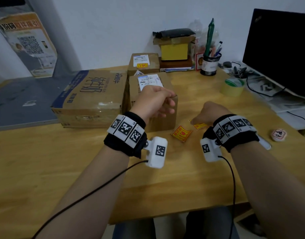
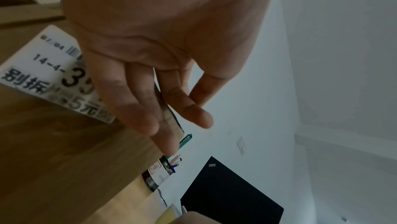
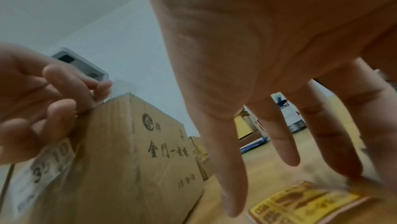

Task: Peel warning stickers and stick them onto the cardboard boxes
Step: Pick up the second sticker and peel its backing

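1. Head view: my left hand (image 1: pixel 154 100) hovers over the near cardboard box (image 1: pixel 152 99), fingers loosely curled, holding nothing. My right hand (image 1: pixel 212 112) reaches down to a yellow warning sticker (image 1: pixel 199 125) on the wooden table (image 1: pixel 79 161); a second sticker (image 1: pixel 181 133) lies just beside it. A far box (image 1: pixel 144 63) already carries a yellow sticker.
2. Left wrist view: my left fingers (image 2: pixel 139 95) hang relaxed, slightly apart, beside the box's white shipping label (image 2: pixel 43 75).
3. Right wrist view: my right fingers (image 3: pixel 277 131) are spread; one fingertip presses the sticker's (image 3: pixel 300 205) edge. Whether my thumb pinches it, I cannot tell.
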Tool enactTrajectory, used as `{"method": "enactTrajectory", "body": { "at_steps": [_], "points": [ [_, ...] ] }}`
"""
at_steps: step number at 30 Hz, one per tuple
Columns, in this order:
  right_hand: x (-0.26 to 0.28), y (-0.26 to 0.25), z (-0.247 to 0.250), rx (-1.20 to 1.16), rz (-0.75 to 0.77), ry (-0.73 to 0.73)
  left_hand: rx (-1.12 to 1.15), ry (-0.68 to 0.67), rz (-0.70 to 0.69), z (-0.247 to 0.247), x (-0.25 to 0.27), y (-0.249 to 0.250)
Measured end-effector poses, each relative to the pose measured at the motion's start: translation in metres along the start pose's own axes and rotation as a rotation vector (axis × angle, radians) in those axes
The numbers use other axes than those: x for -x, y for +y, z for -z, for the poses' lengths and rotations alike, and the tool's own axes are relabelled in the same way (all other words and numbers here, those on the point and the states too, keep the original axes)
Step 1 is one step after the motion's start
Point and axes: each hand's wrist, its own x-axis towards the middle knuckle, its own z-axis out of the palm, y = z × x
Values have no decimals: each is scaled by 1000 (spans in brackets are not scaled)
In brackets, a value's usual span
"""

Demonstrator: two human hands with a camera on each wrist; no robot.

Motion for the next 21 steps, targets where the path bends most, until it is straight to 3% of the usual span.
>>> {"method": "enactTrajectory", "body": {
  "at_steps": [7, 21],
  "points": [
    [-6, -8, -1, 117, 36, -60, -2, 55, 24, 4, -5, 1],
    [-5, -13, -7, 104, 29, -35, 1, 42, 27, 5, -2, 3]
  ]
}}
